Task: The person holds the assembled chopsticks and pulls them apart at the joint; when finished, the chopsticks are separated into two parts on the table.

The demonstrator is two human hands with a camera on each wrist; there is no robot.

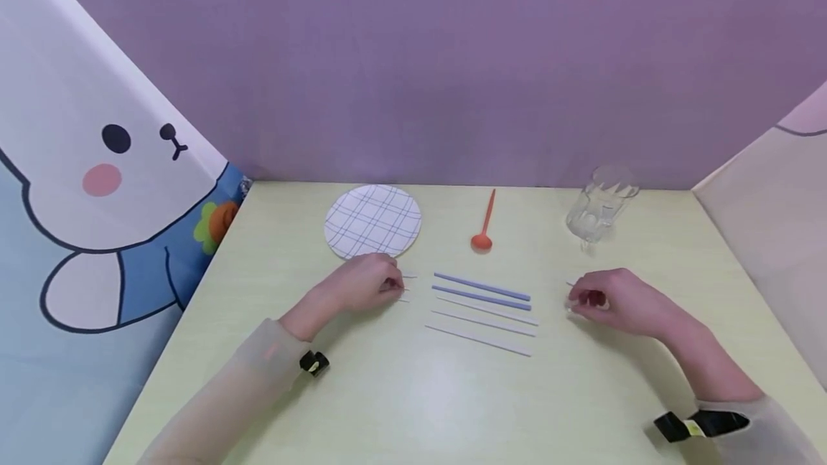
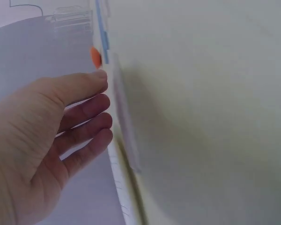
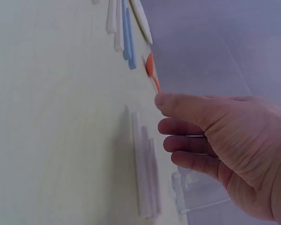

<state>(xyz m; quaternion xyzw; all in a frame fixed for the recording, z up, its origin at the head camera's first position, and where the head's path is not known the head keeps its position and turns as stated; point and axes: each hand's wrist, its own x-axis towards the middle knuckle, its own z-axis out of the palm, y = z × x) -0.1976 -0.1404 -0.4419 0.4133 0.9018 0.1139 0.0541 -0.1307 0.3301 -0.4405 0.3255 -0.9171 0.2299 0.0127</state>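
Observation:
My left hand is over a small group of thin white sticks, whose ends show past its fingertips. In the left wrist view its fingers are loosely bent beside a pale stick, with nothing seen between them. My right hand hovers at another group of white sticks, mostly hidden under it in the head view. The right wrist view shows these white sticks lying just beside the loosely bent fingers, apparently apart from them. Between the hands lie two blue sticks and three white sticks, roughly parallel.
A round plate-like disc with a blue grid lies at the back left. An orange spoon rests at the back middle. A clear glass stands at the back right. Behind the pale table hangs a purple cloth.

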